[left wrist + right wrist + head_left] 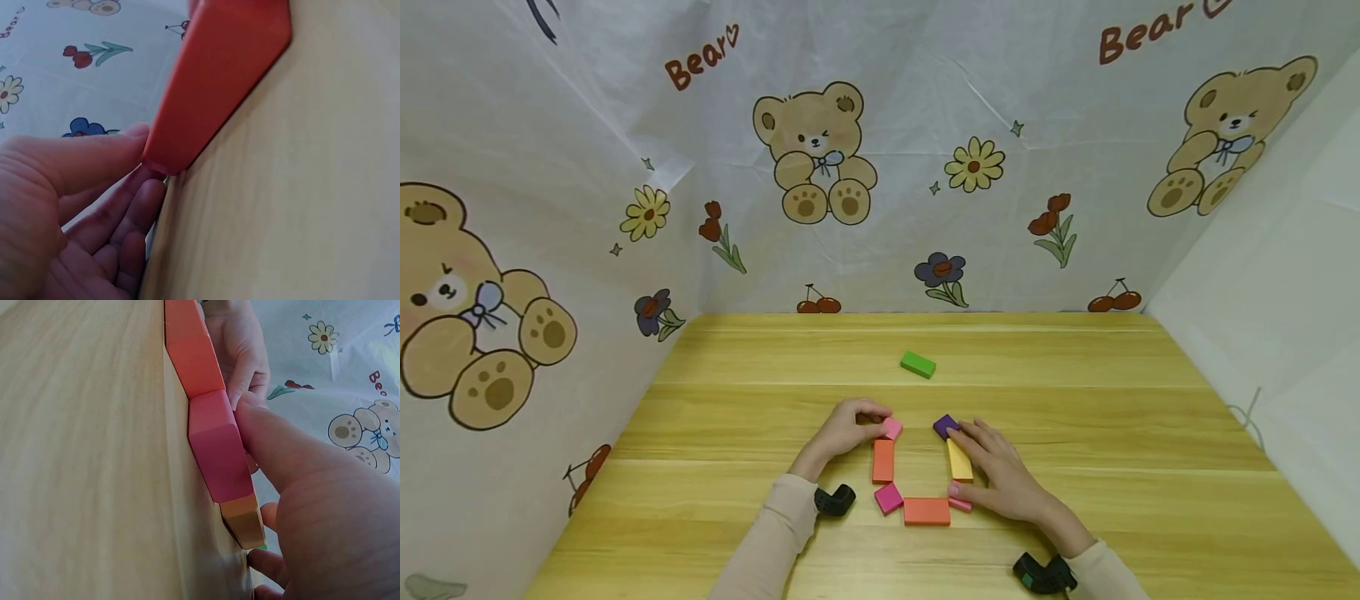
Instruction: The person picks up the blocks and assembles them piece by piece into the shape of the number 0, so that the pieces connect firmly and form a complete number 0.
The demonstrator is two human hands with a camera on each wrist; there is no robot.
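My left hand (850, 427) pinches a small pink block (892, 428) at the far left corner of a ring of blocks. An orange-red block (883, 462) stands just in front of it and hides it in the left wrist view. My right hand (1003, 475) spans the ring's right side with spread fingers. Its thumb rests on a pink block (219, 447) at the near right corner. The index fingertip touches a purple block (946, 427), beside a yellow block (959, 461) partly covered by the hand.
A magenta block (889, 499) and another orange-red block (927, 512) form the near side of the ring. Farther back on the wooden table (737, 400) lies a green block (918, 365). Bear-printed cloth (895, 250) stands behind the table.
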